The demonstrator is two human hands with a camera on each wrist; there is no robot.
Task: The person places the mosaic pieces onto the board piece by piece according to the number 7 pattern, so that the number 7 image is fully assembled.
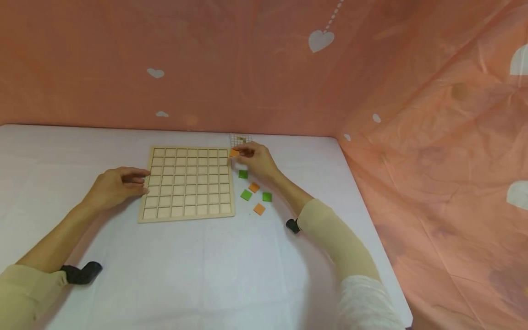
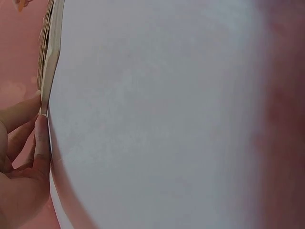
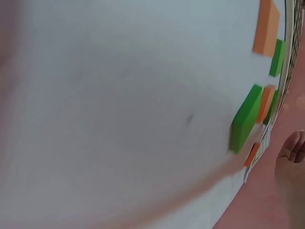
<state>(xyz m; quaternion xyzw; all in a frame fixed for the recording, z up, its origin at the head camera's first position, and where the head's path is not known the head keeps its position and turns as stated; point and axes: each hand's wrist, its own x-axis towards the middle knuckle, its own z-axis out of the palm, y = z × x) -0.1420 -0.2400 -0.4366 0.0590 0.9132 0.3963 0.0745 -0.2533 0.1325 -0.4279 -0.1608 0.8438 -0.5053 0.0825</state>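
A wooden grid board point(image 1: 187, 219), its square cells holding no tiles, lies flat on the white table. My left hand point(image 1: 110, 187) is at its left side, with the thumb and fingertips touching the edge. In the left wrist view, the fingers point(image 2: 42, 138) meet the board's rim point(image 2: 55, 62). My right hand point(image 1: 259, 160) pinches an orange square tile point(image 1: 234, 152) at the board's top right corner. Below that hand are loose green tiles point(image 1: 246, 195) and orange tiles point(image 1: 259, 209). The right wrist view shows an orange tile point(image 3: 252, 154) beyond a green tile point(image 3: 245, 119).
A small card point(image 1: 241, 138) with a printed grid and coloured squares lies behind the right hand, partly covered by it. Peach cloth point(image 1: 198, 64) with white hearts hangs behind the table and along its right side. Dark wrist-worn devices point(image 1: 84, 273) show at both sleeves.
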